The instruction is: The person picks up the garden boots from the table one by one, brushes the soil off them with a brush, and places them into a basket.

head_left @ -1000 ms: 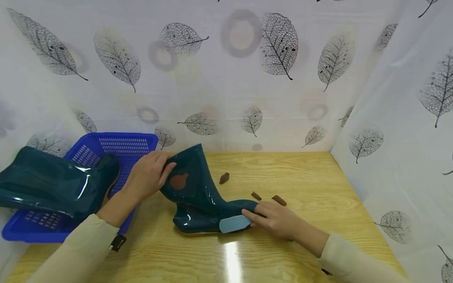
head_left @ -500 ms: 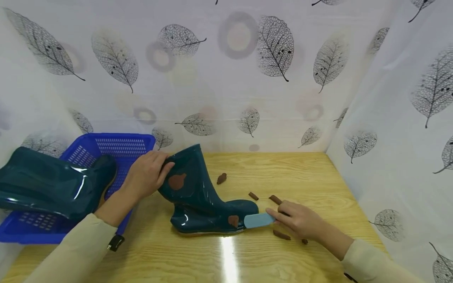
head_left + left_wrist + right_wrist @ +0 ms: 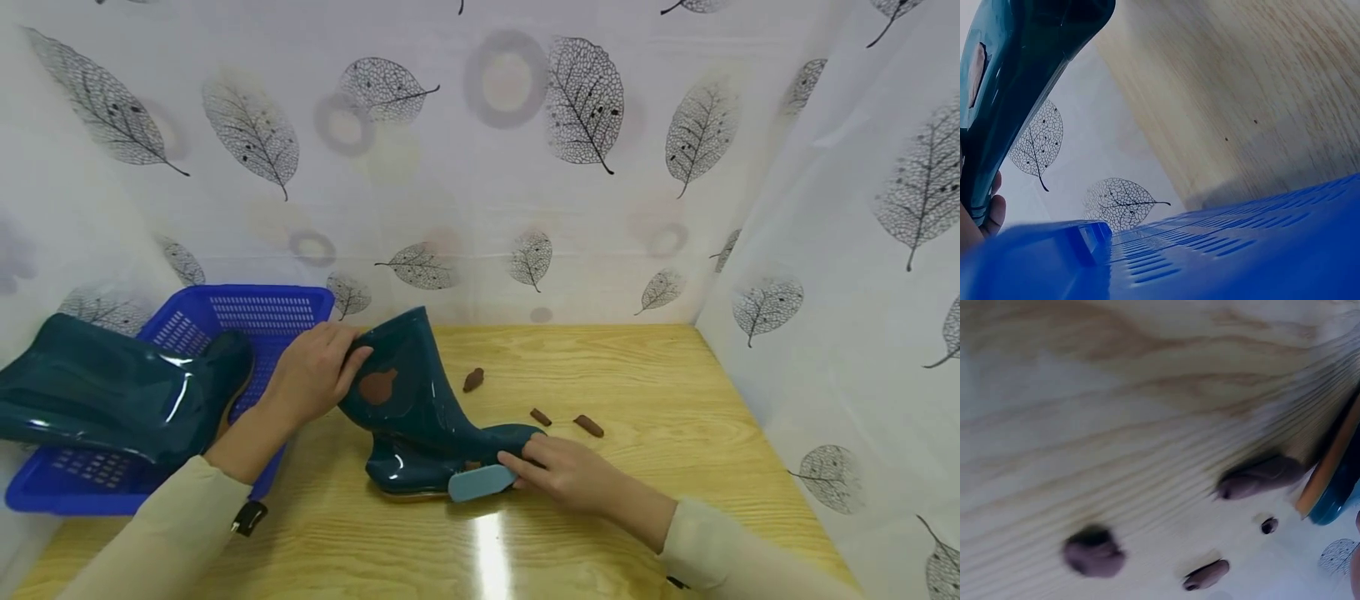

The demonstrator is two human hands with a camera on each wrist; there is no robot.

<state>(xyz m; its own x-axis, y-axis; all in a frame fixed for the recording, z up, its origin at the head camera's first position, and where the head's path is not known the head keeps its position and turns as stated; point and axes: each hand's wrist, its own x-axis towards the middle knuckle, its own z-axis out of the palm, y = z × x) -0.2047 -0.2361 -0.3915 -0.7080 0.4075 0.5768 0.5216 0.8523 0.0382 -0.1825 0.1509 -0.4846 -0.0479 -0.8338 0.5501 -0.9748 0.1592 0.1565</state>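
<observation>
A glossy dark green rubber boot (image 3: 431, 433) rests on its sole on the table, toe to the right. My left hand (image 3: 311, 371) grips the top of its shaft, thumb on the near side; the left wrist view shows my fingertips (image 3: 997, 209) at the boot's edge. With my right hand (image 3: 573, 477) I hold a light blue flat scraper (image 3: 482, 482) by its right end against the boot's lower side. Some of a brown smear (image 3: 472, 464) shows above the blade. Another brown patch (image 3: 377, 387) sits on the shaft. The right wrist view shows neither scraper nor grip.
At the left, a blue plastic basket (image 3: 266, 304) carries a second green boot (image 3: 105, 387) lying on its side. Brown crumbs (image 3: 588, 426) lie behind the toe, including a lump (image 3: 473, 380) farther back. A leaf-print curtain (image 3: 450, 167) closes off the back and sides.
My right hand drew the scraper right, past the toe, then brought it back left against the boot's lower side, over the smear. My left hand has kept its grip on the shaft.
</observation>
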